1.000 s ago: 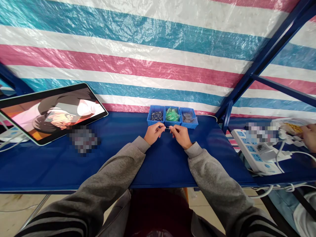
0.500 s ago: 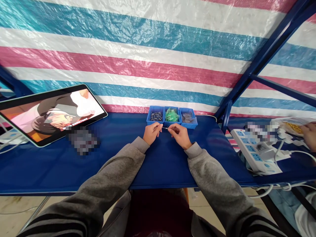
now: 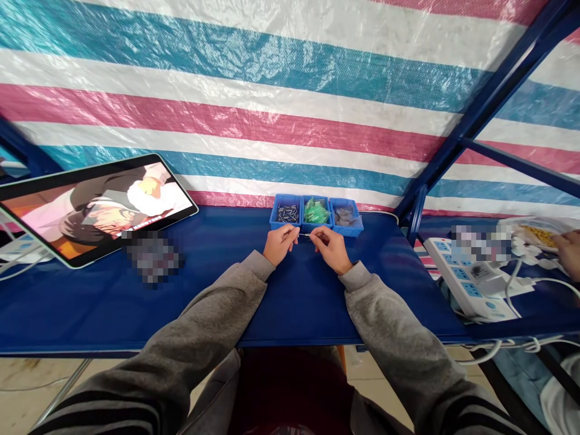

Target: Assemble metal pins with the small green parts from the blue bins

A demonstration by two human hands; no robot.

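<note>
1. A striped tarpaulin (image 3: 281,90) of teal, white and pink bands fills the far wall, and a blue metal frame (image 3: 480,115) slants across it on the right.
2. A blue table (image 3: 90,302) runs from left to right beneath the tarpaulin; a pale floor shows under its near edge at the left.
3. A tablet (image 3: 95,205) leans tilted on the far left of the table with a cartoon on its screen, and a blurred patch lies just beside it to the right.
4. On the right, a white power strip (image 3: 466,281) lies on a neighbouring surface with white cables trailing off it; another person's hand (image 3: 568,254) shows at the right edge.
5. Three small blue bins (image 3: 316,214) stand side by side at the far middle of the table: the left holds dark pins, the middle green bits, the right greyish pieces.
6. The left hand (image 3: 281,243) and the right hand (image 3: 330,248) meet just near of the bins, grey sleeves resting on the table.
7. Each hand pinches thumb to forefinger on an end of a thin pin (image 3: 305,234), held level between them just above the table; the other fingers are curled in.
</note>
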